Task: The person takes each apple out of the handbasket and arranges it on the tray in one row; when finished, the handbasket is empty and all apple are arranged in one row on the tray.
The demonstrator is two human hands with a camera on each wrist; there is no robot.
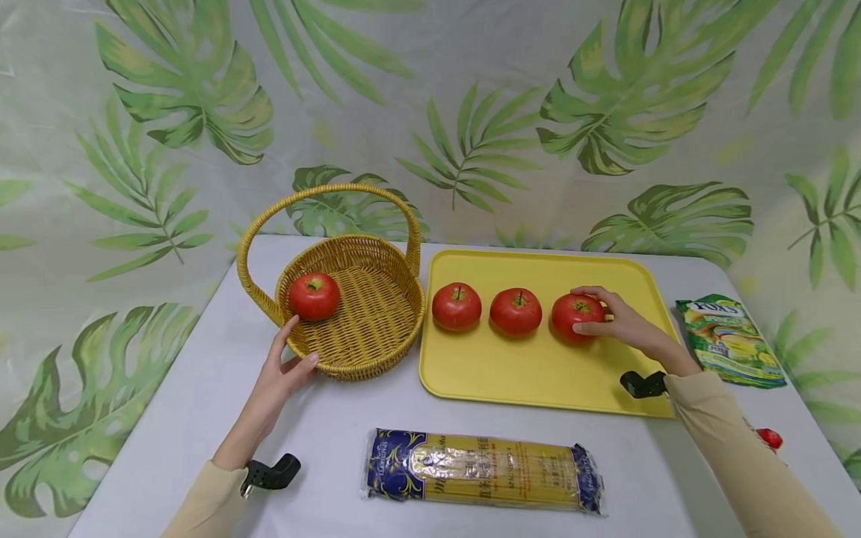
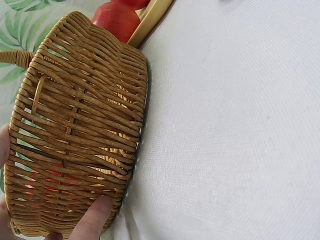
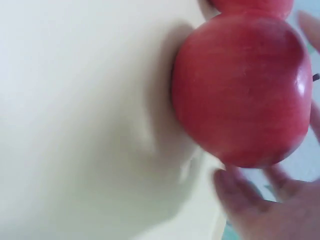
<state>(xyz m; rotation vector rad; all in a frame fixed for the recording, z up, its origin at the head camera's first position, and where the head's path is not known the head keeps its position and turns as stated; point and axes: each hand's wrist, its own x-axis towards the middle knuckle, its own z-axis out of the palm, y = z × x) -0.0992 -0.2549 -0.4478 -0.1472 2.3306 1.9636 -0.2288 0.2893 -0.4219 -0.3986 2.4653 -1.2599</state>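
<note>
A round wicker basket (image 1: 373, 368) with a tall arched handle stands on the table, one red apple (image 1: 314, 297) inside it at the left. My left hand (image 1: 281, 371) holds the basket's near-left rim; in the left wrist view a fingertip (image 2: 95, 215) presses the woven outer wall. On the yellow tray (image 1: 511, 377), three red apples lie in a row: a left one (image 1: 457, 306), a middle one (image 1: 516, 312) and a right one (image 1: 570, 320). Thumb and fingers of my right hand (image 1: 615, 321) curl round the right apple, which rests on the tray.
A clear packet of spaghetti (image 1: 498, 471) lies along the table's front. Right of the tray is a green Fox's bag (image 1: 729, 340). A small red item (image 1: 770, 438) shows partly behind the right sleeve. A leaf-patterned cloth (image 1: 471, 134) hangs behind the table.
</note>
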